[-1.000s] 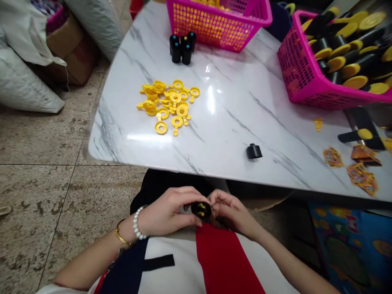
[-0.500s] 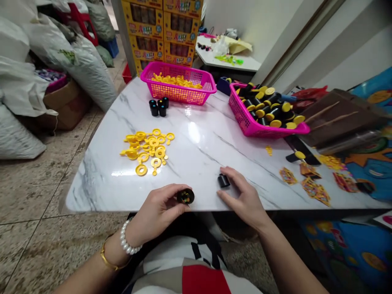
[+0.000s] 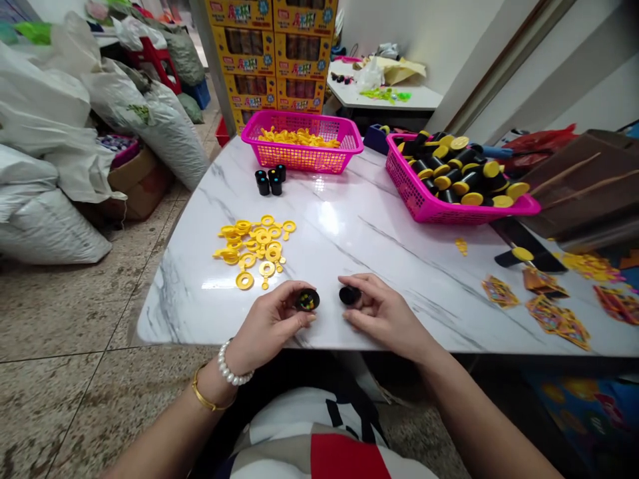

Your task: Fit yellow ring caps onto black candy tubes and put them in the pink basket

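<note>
My left hand (image 3: 273, 314) is closed round a small black cup (image 3: 307, 300), its mouth tilted toward me with tiny coloured bits inside. Across a short gap, my right hand (image 3: 384, 309) grips another small black cup (image 3: 349, 295) between thumb and fingers, its dark open end facing left. Beyond my left hand lies a loose pile of yellow ring-shaped pieces with tabs (image 3: 259, 243). Several black cups (image 3: 268, 181) with coloured dots on top stand farther back on the marbled white table (image 3: 329, 249).
At the back a pink basket (image 3: 302, 159) holds yellow pieces. Another pink basket (image 3: 424, 209) at right is heaped with black cups with yellow ends. Small printed packets (image 3: 558, 321) lie at the right. Stacked yellow boxes (image 3: 249, 63) rise behind; white sacks (image 3: 160, 126) crowd the left floor.
My right hand has closed on the black cup and turned it so that its open end faces left. My left hand, still holding its cup, has risen slightly. The view has shifted left.
</note>
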`<action>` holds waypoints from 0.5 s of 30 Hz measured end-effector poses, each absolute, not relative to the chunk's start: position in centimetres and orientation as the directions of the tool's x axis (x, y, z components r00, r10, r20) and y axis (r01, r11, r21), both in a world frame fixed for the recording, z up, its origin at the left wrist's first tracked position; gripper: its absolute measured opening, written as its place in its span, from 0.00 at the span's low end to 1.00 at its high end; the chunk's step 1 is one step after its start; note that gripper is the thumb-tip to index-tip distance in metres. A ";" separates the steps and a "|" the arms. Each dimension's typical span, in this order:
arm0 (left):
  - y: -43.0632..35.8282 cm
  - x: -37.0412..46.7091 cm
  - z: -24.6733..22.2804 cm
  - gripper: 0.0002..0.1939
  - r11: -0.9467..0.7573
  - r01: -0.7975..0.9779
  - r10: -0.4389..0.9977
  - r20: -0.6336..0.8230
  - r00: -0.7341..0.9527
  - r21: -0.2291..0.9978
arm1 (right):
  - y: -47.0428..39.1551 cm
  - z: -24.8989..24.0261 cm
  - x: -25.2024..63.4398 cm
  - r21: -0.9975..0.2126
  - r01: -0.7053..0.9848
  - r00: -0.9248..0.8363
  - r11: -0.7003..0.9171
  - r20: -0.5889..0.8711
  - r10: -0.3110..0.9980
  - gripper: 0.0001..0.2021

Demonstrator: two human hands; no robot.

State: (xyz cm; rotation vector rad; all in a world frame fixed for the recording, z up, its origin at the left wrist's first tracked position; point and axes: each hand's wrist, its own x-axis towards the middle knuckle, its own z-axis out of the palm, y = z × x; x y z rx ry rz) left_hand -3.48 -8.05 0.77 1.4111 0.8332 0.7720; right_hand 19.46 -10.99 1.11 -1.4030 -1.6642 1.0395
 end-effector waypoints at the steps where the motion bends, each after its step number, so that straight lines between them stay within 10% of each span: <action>1: -8.0 -3.5 0.7 0.16 0.019 0.030 0.860 -0.032 0.509 0.999 | -11.1 1.2 19.5 -0.934 0.355 -0.155 0.032 -0.025 0.988 0.23; 9: -8.1 -3.5 0.5 0.15 -0.119 0.103 0.855 0.049 0.516 0.988 | -11.4 1.3 18.4 -0.988 0.151 -0.113 0.011 -0.006 0.994 0.12; 15: -8.3 -3.6 0.1 0.17 -0.164 0.153 0.880 0.075 0.469 0.975 | -11.0 2.1 17.4 -0.816 0.498 -0.217 0.293 0.210 0.953 0.18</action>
